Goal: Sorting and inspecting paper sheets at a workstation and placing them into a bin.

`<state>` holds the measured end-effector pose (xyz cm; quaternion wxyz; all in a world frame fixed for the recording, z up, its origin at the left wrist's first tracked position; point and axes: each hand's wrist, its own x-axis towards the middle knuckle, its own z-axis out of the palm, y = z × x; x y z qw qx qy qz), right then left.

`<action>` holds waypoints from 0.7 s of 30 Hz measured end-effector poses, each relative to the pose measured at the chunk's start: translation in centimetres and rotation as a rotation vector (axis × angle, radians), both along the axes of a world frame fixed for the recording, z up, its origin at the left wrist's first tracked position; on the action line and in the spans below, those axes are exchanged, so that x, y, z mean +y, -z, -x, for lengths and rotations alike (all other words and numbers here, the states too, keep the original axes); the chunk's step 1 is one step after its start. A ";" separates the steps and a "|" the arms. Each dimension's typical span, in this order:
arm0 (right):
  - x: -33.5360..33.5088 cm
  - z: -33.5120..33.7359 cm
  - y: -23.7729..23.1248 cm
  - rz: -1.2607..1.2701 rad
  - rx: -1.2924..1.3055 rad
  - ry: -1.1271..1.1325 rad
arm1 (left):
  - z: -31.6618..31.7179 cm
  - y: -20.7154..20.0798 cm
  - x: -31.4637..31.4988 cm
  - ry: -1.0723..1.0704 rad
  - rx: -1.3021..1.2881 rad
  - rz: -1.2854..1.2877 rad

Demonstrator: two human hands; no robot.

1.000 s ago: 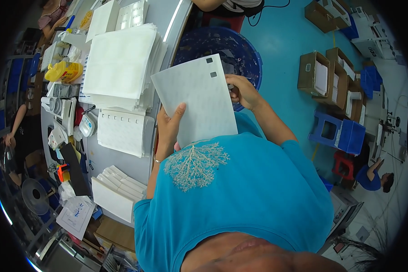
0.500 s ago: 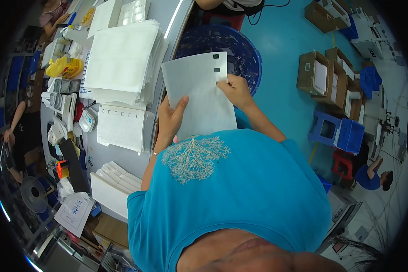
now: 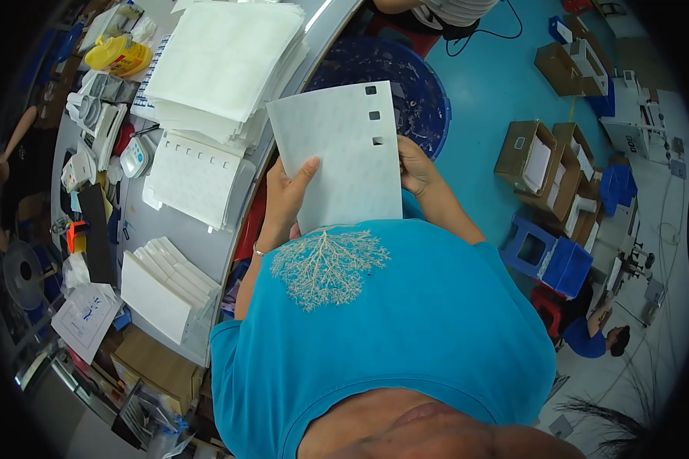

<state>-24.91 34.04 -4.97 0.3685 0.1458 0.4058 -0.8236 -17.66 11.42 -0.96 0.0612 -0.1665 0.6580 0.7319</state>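
Note:
A white sheet [image 3: 344, 168] with square holes along its right side is held upright before my chest. My left hand [image 3: 289, 191] grips its left edge, thumb on the front and fingers behind. My right hand [image 3: 421, 170] is curled at the right edge, just below the level of the lowest hole; its fingertips are partly hidden, so what they hold does not show. Dark squares show through the upper two holes, while the lowest is partly filled with white. On the table to my left lie a tall stack of white sheets [image 3: 222, 61] and a smaller stack with holes [image 3: 195, 172].
Behind the sheet stands a large blue tub [image 3: 425, 99]. The grey table [image 3: 168, 226] also carries folded white pieces [image 3: 161, 283] and a yellow bottle [image 3: 119, 56]. To the right are cardboard boxes [image 3: 524, 157] and a blue stool [image 3: 527, 245]. Another person sits at the far end.
My right hand has moved from the sheet's front, where its thumb lay, down and outward to the right edge. A third hole now shows there. The view has turned slightly.

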 end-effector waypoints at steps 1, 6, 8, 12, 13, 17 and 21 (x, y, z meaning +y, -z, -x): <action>0.0 0.2 -0.2 0.003 -0.001 -0.005 | -0.1 0.1 0.0 -0.010 0.015 0.016; -0.1 1.7 -3.2 -0.362 0.265 -0.183 | -0.7 -0.4 0.1 -0.029 0.013 0.062; 0.3 2.0 -1.4 -0.654 0.544 -0.129 | -0.6 -0.8 0.3 -0.042 0.057 0.054; 1.1 2.8 -1.4 -0.260 0.144 0.093 | 0.0 -1.0 0.6 -0.014 0.060 0.072; 1.3 3.0 -1.5 -0.253 0.144 0.103 | 0.1 -0.6 0.6 -0.034 0.079 0.066; 1.9 3.2 -1.1 0.045 -0.040 0.213 | 0.7 -0.5 0.1 -0.048 0.067 0.048; 2.0 2.4 -0.8 0.027 0.016 0.174 | 1.6 -0.8 0.3 -0.031 0.039 0.091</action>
